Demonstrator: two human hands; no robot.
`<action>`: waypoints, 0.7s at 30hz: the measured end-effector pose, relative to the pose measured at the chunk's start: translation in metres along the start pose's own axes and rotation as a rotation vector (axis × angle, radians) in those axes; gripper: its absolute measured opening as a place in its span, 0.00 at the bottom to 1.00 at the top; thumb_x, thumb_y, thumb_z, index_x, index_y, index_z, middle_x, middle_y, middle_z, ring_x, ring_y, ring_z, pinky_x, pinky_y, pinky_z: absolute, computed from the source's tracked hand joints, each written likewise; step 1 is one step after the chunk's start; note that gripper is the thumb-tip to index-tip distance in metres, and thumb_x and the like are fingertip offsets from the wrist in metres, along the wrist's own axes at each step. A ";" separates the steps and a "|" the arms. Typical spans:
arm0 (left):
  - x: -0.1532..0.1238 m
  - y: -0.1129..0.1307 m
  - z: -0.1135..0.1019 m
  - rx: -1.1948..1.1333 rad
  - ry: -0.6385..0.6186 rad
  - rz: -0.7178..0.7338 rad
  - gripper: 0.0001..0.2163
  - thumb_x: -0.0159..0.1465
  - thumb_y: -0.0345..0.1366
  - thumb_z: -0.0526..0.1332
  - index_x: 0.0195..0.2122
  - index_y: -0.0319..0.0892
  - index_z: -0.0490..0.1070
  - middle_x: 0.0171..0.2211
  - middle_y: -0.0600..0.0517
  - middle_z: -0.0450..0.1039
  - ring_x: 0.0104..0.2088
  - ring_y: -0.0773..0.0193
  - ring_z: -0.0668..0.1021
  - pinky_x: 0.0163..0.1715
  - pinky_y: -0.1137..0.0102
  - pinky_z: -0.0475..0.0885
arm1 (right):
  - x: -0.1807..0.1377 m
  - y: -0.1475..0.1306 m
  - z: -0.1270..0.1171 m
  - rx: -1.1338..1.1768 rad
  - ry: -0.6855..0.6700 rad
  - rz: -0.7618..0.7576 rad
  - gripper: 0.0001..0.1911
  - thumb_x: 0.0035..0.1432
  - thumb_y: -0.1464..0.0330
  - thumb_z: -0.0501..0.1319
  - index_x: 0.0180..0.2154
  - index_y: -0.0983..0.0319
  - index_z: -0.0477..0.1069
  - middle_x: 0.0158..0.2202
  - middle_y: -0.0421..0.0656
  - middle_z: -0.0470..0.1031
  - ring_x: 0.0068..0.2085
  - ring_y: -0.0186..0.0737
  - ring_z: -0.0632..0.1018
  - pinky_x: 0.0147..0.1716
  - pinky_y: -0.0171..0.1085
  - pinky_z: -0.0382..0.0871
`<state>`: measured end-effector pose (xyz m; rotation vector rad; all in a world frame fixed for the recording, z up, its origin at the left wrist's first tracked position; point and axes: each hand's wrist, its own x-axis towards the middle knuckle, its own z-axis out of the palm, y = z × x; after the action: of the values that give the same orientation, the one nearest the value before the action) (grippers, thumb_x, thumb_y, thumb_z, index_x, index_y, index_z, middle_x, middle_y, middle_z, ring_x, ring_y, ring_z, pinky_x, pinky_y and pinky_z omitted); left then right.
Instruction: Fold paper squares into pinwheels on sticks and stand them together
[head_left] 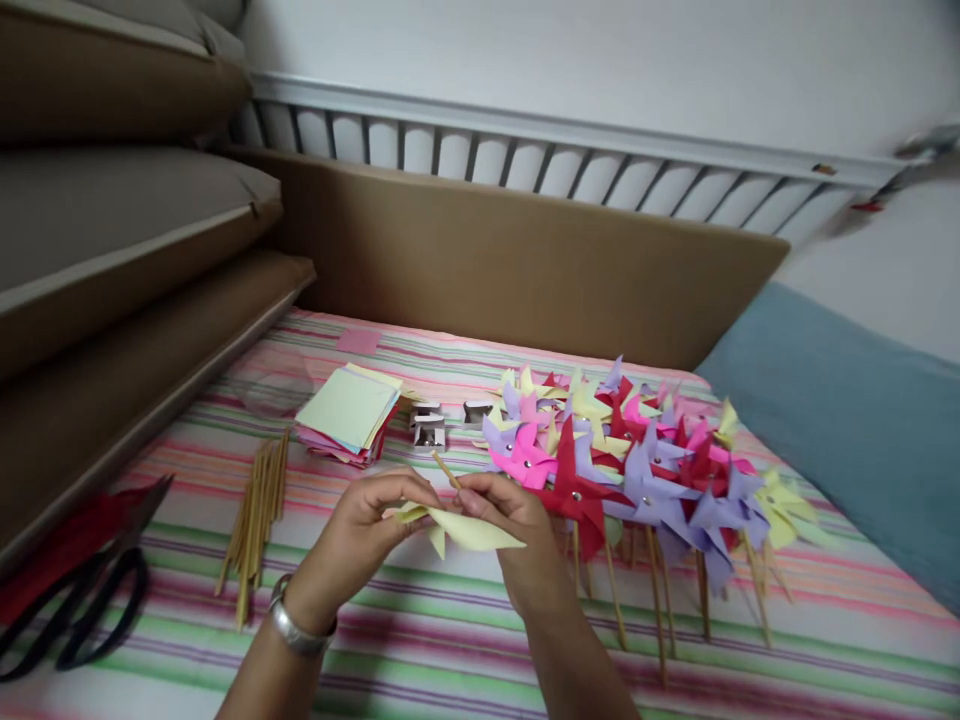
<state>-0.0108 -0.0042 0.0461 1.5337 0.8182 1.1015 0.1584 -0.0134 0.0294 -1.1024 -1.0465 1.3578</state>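
A pale yellow paper pinwheel (pixel 480 532) is pinched between my two hands, its blades pointing down and to the right. My left hand (pixel 382 510) is closed on its left side. My right hand (pixel 506 510) is closed on it from the right, at a thin wooden stick (pixel 445 469) whose end pokes up between the hands. My fingers hide where stick and paper meet. Just beyond my hands stand small open boxes (pixel 429 428). To the right lies a dense group of finished pinwheels (pixel 577 496) in red, pink, purple and yellow, on sticks.
Left of my hands lie a bundle of wooden sticks (pixel 255 520), a stack of coloured paper squares (pixel 349 405) and black-handled scissors (pixel 97 600) beside red material. A striped cloth (pixel 420 640) covers the surface. A brown panel (pixel 525 260) rises behind, with stacked cushions (pixel 135 220) at left.
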 end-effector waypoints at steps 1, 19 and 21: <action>0.001 -0.001 0.002 0.019 0.024 0.037 0.02 0.56 0.33 0.63 0.30 0.43 0.76 0.30 0.51 0.74 0.35 0.62 0.75 0.38 0.69 0.67 | -0.001 -0.003 0.000 0.002 0.002 -0.013 0.09 0.48 0.63 0.66 0.31 0.61 0.76 0.28 0.41 0.77 0.29 0.35 0.75 0.28 0.32 0.66; -0.007 -0.004 0.000 0.079 0.272 0.300 0.04 0.56 0.28 0.63 0.30 0.44 0.75 0.29 0.53 0.76 0.34 0.64 0.77 0.48 0.62 0.68 | -0.009 -0.011 0.013 -0.124 0.010 -0.094 0.07 0.42 0.71 0.64 0.29 0.59 0.77 0.30 0.41 0.77 0.30 0.37 0.75 0.28 0.32 0.65; -0.007 -0.003 -0.001 0.078 0.279 0.304 0.04 0.56 0.28 0.63 0.30 0.44 0.75 0.29 0.53 0.76 0.34 0.64 0.77 0.48 0.62 0.68 | -0.008 -0.010 0.015 -0.137 0.005 -0.114 0.06 0.42 0.70 0.65 0.28 0.58 0.78 0.30 0.41 0.77 0.30 0.37 0.75 0.27 0.32 0.66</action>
<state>-0.0141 -0.0097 0.0414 1.6274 0.8397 1.5483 0.1457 -0.0210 0.0426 -1.1281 -1.1944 1.2069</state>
